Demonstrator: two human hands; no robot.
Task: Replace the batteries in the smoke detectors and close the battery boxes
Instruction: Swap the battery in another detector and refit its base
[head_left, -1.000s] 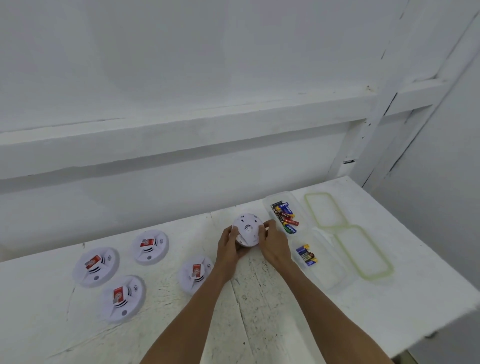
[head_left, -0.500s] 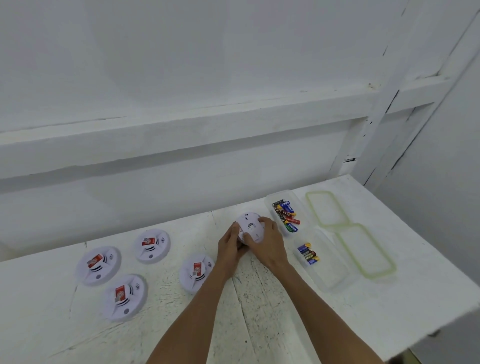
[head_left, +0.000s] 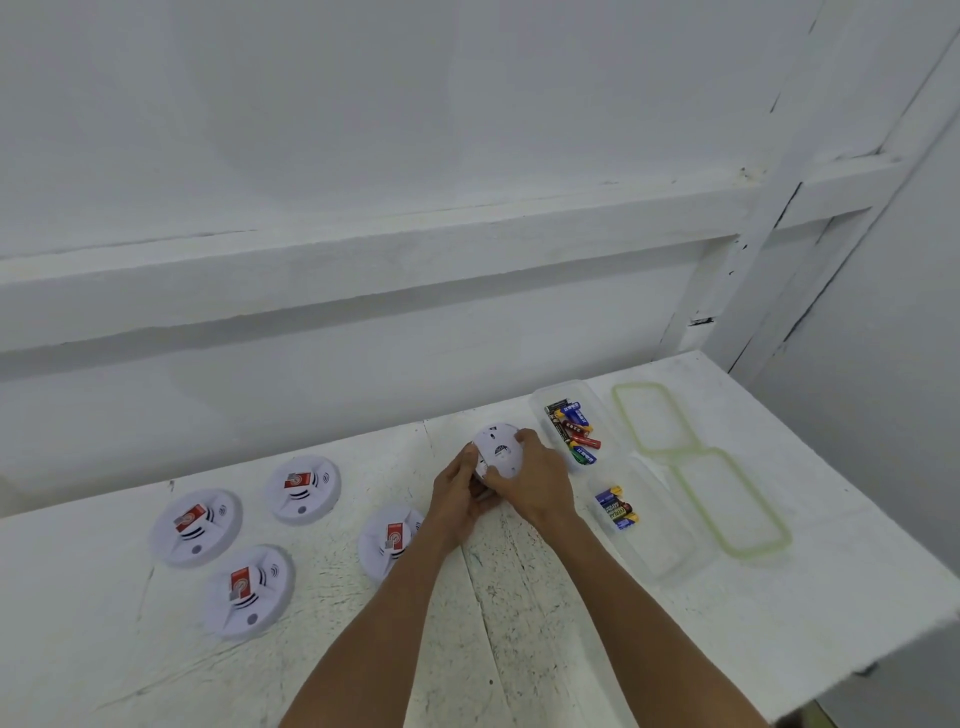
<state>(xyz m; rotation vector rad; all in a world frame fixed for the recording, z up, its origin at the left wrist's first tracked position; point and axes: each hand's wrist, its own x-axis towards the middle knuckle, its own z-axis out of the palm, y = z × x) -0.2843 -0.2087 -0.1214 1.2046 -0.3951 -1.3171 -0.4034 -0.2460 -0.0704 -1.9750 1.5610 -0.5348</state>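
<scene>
Above table (head_left: 519, 623) — both hands grip smoke detector (head_left: 498, 449): left hand (head_left: 460, 496), right hand (head_left: 537, 483).

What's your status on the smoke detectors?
Left hand and right hand both grip one smoke detector, tilted. Four more detectors lie left of it. Nothing blocking; battery tubs open, right.

the tabletop (head_left: 519, 623) looks like rough white-painted wood, scuffed. the smoke detectors (head_left: 196, 527) are smooth matt white plastic; the boxes (head_left: 670, 558) near its right edge clear plastic, the batteries (head_left: 574, 431) glossy.
</scene>
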